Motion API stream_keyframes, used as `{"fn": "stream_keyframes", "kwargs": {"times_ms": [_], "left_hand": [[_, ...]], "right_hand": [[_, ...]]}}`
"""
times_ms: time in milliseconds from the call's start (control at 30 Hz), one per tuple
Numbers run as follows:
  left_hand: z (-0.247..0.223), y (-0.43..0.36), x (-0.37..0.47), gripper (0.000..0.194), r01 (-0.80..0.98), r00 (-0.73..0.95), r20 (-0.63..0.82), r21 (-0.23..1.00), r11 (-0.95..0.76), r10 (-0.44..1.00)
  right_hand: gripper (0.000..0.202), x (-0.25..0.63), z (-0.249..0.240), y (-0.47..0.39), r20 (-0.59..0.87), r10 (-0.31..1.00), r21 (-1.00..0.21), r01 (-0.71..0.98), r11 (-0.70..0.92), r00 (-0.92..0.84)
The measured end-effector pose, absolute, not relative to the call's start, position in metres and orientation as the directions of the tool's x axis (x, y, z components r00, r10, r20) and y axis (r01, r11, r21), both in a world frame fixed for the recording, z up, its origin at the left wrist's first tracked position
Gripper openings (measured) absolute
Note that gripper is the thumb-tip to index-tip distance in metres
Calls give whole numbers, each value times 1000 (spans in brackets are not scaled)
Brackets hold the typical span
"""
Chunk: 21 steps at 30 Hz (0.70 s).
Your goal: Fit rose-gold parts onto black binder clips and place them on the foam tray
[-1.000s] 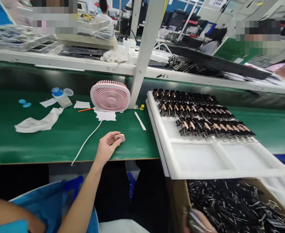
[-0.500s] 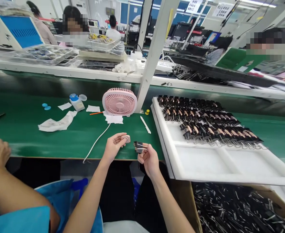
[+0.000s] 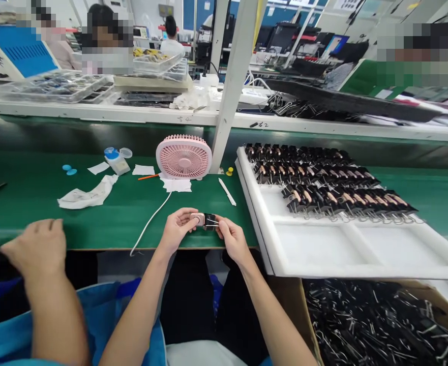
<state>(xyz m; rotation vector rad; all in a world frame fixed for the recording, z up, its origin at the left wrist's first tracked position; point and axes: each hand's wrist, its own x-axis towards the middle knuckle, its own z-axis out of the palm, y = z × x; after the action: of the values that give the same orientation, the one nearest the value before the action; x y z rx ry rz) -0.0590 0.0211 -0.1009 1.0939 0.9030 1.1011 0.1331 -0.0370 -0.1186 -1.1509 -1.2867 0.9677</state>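
Note:
Above the front edge of the green bench (image 3: 105, 229), my left hand (image 3: 178, 229) pinches a small pink metallic part (image 3: 197, 219) with a round ring on its face. My right hand (image 3: 231, 236) holds a black binder clip (image 3: 210, 221) by its silver wire handles. The clip's black body touches the right end of the pink part; whether its jaws grip the part cannot be made out. To the right, a white foam tray (image 3: 285, 244) carries rows of black clips (image 3: 346, 201) with pinkish parts between them.
A pink fan (image 3: 184, 158), a white cable (image 3: 147, 229), a white pen (image 3: 227, 191) and a small bottle (image 3: 117, 163) lie beyond my hands. A co-worker's hand (image 3: 40, 249) is at the left. Below the tray sits a box of clips (image 3: 384, 325).
My right hand has moved left and brought the clip against the pink part. The co-worker's hand has moved right along the bench edge. The camera view has shifted slightly.

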Motion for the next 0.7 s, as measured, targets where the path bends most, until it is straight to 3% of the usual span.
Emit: {"fn": "stream_keyframes", "kwargs": {"times_ms": [300,533,600,700], "left_hand": [[-98,20,-59,42,-137,277,-37,987,78,960],[-99,22,-64,51,-120,244,-30,991,60,969],[-101,27,-64,52,-167,174,3,986,27,985],[-104,38,-62,48,-249,60,21,969,-6,998]], "right_hand": [[46,132,-117,-35,244,968,-963,135,235,55],[59,123,-102,-65,35,996,-997,-58,40,78],[58,134,-91,-94,-19,999,-1000,-23,-20,-34],[50,169,-71,-151,-110,926,-993,82,-86,-361]]}}
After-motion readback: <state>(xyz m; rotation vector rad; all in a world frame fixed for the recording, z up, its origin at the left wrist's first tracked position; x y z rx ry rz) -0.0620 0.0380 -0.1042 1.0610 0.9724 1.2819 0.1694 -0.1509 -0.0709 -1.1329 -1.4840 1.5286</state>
